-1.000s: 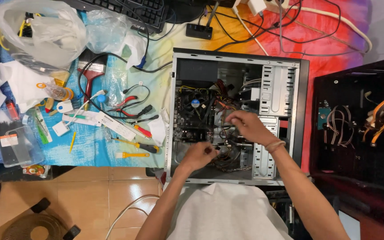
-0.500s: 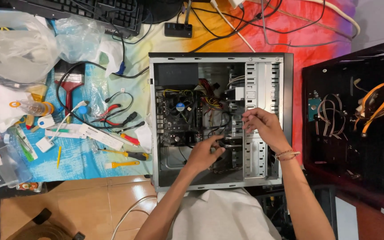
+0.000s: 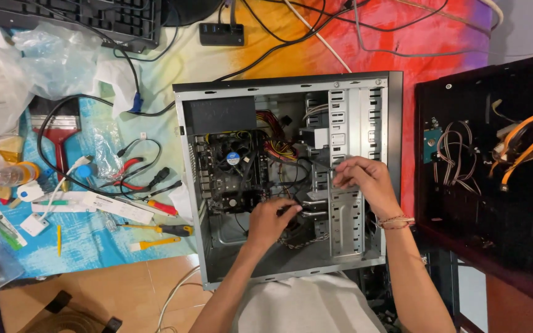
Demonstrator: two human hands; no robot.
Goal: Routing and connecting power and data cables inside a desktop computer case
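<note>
Down near the middle of the frame, we have both hands inside the open computer case (image 3: 279, 86), which lies on its side with its long axis running left to right across the picture. Our left hand (image 3: 271, 220) sits low in the case, fingers curled narrow around a dark bundle of cables (image 3: 296, 213) just right of the motherboard (image 3: 229, 176); the grip looks closed on them, though we cannot tell how firmly. Our right hand (image 3: 365, 179) lies up and to the right of it, at the perforated metal drive cage (image 3: 347, 216), fingertips pinched together on a thin dark cable or connector too small for us to name. The two hands are near each other but apart, and the cable run between them slants from lower left to upper right. Our left hand is the nearer to the motherboard, our right the nearer to the cage, whose long side runs top to bottom in the frame.
</note>
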